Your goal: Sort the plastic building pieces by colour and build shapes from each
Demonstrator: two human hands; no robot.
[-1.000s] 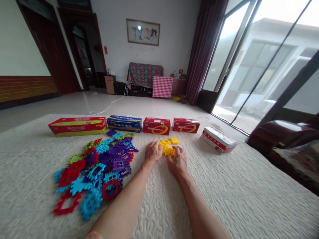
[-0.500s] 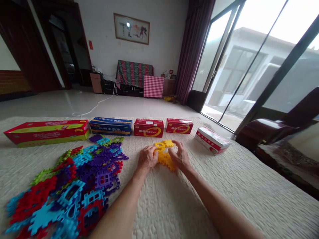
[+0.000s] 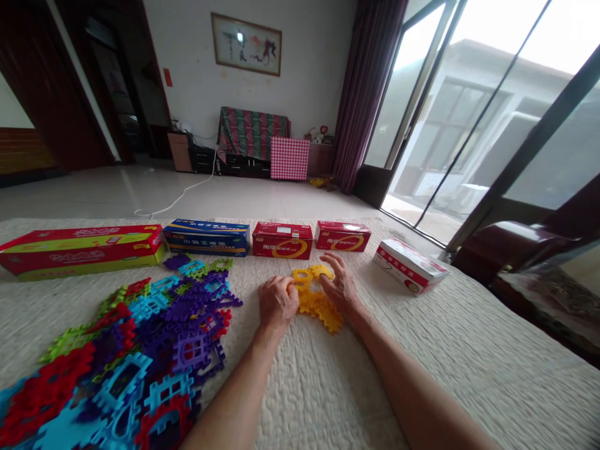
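Note:
Several yellow interlocking plastic toy pieces (image 3: 312, 302) sit between my hands on the quilted cloth; some are flat with toothed edges, one has a window-like opening. My left hand (image 3: 278, 302) is closed on the left edge of the yellow pieces, thumb pressed against the side. My right hand (image 3: 340, 286) grips the right side, its thumb on the upper piece and its forefinger stretched out beyond it. Its lower fingers are partly hidden. Whether the yellow pieces are all joined cannot be made out.
At left lies a heap of purple, blue, red and green toy pieces (image 3: 190, 350). Behind stand a long red-green box (image 3: 84, 252), a blue box (image 3: 209, 239) and two red boxes (image 3: 282, 242). A white-and-red box (image 3: 410, 267) lies right. All rest on the cream quilted cloth (image 3: 319, 400).
My right forefinger has lifted and stretched away from the yellow pieces. The lower yellow piece shows more to the right. The view has shifted slightly; my left hand keeps its hold.

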